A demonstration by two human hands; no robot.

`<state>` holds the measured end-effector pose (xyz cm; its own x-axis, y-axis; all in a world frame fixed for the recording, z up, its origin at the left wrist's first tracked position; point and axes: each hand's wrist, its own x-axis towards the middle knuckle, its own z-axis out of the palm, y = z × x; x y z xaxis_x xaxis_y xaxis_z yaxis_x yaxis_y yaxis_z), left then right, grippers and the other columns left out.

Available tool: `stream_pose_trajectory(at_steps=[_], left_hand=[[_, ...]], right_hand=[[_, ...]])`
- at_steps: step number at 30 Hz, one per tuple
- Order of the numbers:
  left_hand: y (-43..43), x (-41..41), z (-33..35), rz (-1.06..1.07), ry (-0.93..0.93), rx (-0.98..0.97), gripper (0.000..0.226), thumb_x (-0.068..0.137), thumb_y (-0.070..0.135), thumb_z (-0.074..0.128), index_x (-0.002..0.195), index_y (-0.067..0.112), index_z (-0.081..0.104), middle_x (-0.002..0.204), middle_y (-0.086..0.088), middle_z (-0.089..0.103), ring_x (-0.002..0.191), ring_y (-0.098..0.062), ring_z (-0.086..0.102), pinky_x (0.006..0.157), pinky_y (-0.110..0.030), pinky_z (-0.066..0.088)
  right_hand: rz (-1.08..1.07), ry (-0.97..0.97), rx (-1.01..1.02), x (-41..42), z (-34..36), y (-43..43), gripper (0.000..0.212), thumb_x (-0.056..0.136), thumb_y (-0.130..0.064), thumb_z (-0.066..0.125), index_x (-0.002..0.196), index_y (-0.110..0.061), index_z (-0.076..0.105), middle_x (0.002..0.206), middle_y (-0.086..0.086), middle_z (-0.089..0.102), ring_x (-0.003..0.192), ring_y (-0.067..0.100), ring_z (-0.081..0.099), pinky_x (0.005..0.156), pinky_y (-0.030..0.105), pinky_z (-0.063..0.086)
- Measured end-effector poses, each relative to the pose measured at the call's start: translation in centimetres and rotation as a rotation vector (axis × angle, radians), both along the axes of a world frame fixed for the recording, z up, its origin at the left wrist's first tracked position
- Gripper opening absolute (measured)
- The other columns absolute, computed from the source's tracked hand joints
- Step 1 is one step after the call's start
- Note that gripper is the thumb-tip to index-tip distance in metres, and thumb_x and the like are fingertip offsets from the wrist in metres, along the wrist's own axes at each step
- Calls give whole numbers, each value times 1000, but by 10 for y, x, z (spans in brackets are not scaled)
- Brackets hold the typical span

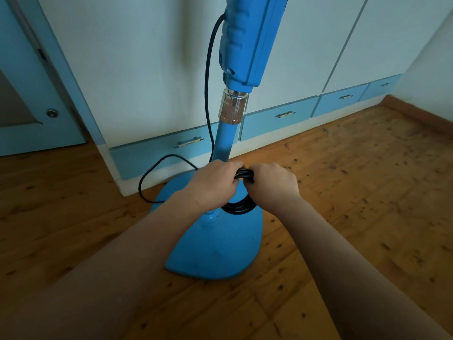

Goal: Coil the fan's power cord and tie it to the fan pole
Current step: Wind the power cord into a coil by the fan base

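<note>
While the blue fan pole [221,141] rises from its base [215,251] on the wooden floor [355,192], we clamp our left hand [213,182] and right hand [272,182] on the coiled black power cord [241,208] beside it.

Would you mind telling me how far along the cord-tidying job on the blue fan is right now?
Mostly done: much of the black power cord is already coiled into loops hanging just above the blue fan base. In hand: the left hand and right hand both grip the bundle's top beside the blue fan pole. Left: a slack loop remains uncoiled, and no finished tie is visible.
</note>
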<state>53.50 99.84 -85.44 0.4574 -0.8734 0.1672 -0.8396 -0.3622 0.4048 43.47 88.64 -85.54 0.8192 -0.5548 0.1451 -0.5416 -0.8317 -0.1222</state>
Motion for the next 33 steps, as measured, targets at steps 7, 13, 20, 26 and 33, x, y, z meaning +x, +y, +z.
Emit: stream_pose_trajectory(at_steps=[7,13,20,26,33], left_hand=[[-3,-5,-15,123,284,-255,31,80,18,65,108,22,52,73,12,59,68,-18,59,59,-32,43],[-17,-14,-20,333,553,-556,15,101,24,56,87,18,57,72,4,70,67,-8,68,59,-15,46],[-10,2,-7,256,221,-434,12,100,14,55,91,15,46,67,-5,55,59,-29,59,53,-42,44],[-6,-9,-7,33,37,-335,6,97,10,57,102,9,58,68,-2,53,62,-29,54,54,-34,35],[-10,-12,-5,170,236,-520,12,82,12,64,85,23,61,71,9,62,65,-8,57,58,-15,39]], right_hand=[[-167,-262,288,-4,1,-5,32,97,-22,49,65,-23,46,67,4,59,60,27,62,52,38,53],[-264,-453,658,-2,7,6,32,103,-20,44,79,-3,59,71,17,69,40,17,68,49,43,62],[-149,-226,511,-6,22,-2,29,89,-45,68,104,-22,58,82,-3,71,71,19,72,66,42,62],[-131,-50,236,2,18,-2,21,97,-25,51,79,-16,56,73,3,62,59,19,57,51,30,44],[-237,-317,479,3,11,-1,36,92,-3,42,58,-9,46,57,8,53,43,23,47,34,25,36]])
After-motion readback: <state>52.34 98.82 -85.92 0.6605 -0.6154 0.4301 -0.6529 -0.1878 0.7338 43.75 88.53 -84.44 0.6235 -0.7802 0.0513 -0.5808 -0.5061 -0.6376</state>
